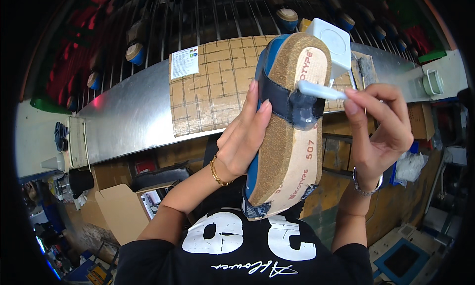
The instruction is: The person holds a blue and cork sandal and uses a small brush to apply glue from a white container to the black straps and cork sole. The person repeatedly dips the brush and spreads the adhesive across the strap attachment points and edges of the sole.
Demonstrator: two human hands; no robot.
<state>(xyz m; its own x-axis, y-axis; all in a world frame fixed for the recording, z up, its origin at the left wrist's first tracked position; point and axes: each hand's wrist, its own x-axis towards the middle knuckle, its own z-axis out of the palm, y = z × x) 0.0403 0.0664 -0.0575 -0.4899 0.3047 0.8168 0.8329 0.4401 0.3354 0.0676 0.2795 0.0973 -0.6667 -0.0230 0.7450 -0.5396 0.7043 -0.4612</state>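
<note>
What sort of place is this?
Likely a shoe factory or workshop: the left hand holds a blue-sided shoe sole up, the right hand a pale tool over its dark strap, and more blue-sided shoe pieces lie along metal rods beyond the bench.

Shoe (283, 136), toward three o'clock: we log speckled brown cork, blue along the side, a cream strip (299, 161) with red print. Strap (277, 98) runs dark navy to black. Tool (319, 90): pale blue. Between one and two we have a plain white tub (332, 42). Board (220, 89), past eleven: tan, crossed by a dark, broken grid; label (183, 62) white with a small green-and-blue patch. Bench (126, 109), between nine and ten: silver-grey, one pinkish-red glint. Gold bracelet (216, 173) at seven; silver bracelet (360, 188) before four. At six we note a black shirt (255, 235), white print. Carton (121, 211), eight: light brown. Cup (434, 82), between two and three: pale green.
</note>
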